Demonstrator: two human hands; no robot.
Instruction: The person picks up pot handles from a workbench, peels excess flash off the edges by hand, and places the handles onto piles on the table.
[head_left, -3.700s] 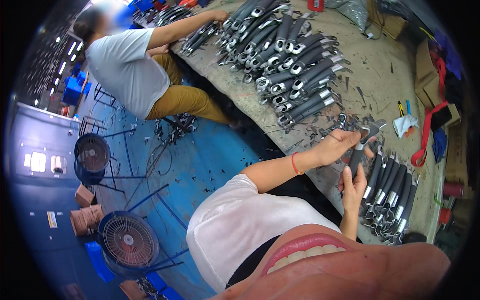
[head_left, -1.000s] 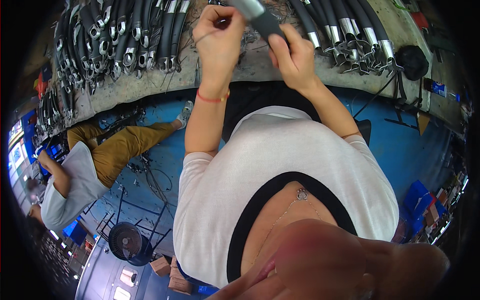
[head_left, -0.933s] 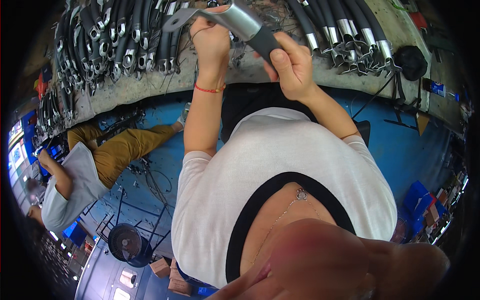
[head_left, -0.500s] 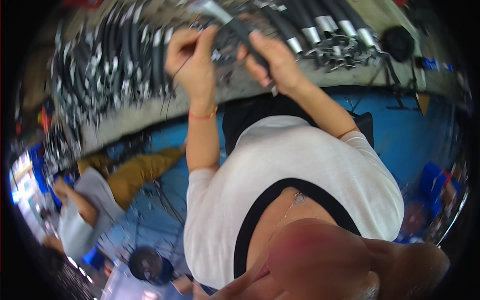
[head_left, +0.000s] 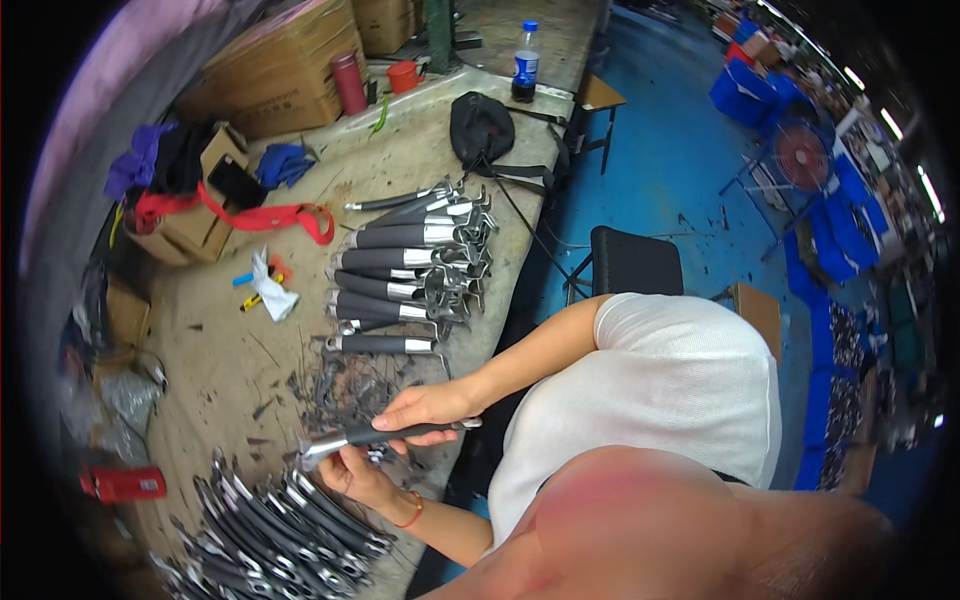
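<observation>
Head view: both hands, left [head_left: 352, 472] and right [head_left: 430, 405], clamped on grey-gripped tool [head_left: 375, 436] beyond worktop [head_left: 215, 360] edge; possible drop if loosened.

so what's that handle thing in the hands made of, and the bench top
Handle: the dark, matte grip looks like rubber or plastic; the shiny silver end looks like bare metal. Both hands hold it. Bench top: dull grey, stained and rough, probably concrete or worn board; hard to say.

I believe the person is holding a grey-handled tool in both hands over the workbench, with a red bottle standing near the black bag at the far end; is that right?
Nearly. The head view shows both hands, left hand and right hand, on the grey-handled tool over the workbench, but the bottle near the black bag is blue, not red.
</observation>
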